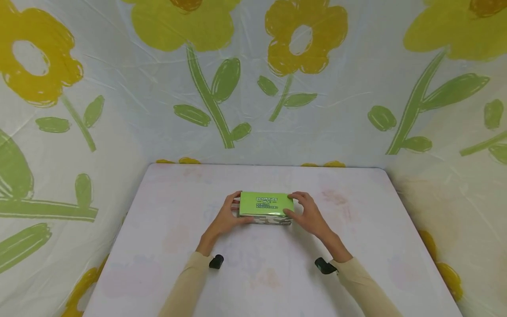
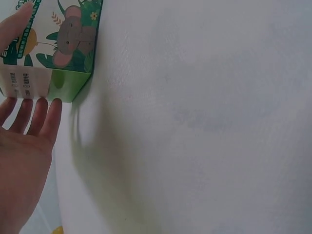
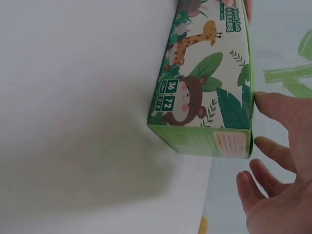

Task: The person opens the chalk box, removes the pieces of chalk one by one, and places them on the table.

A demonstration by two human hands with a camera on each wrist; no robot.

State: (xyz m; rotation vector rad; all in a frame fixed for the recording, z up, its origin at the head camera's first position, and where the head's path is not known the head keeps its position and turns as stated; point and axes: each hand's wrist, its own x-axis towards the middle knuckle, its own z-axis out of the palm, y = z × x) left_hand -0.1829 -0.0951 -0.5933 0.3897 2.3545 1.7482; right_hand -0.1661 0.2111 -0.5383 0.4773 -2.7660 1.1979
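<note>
A green-topped box (image 1: 266,204) is taking up a spot toward the far edge of the pale surface (image 1: 257,251), roughly midway between its corners. The left hand (image 1: 227,218) is gripping one end; the right hand (image 1: 311,216) is touching the other, its hold unclear. Probably light, stiff, slick card, it is likely favouring gentle end grips. Flowered sheeting (image 1: 336,114) is surrounding three sides.

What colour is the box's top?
The box's top is light green, clearest in the head view.
</note>
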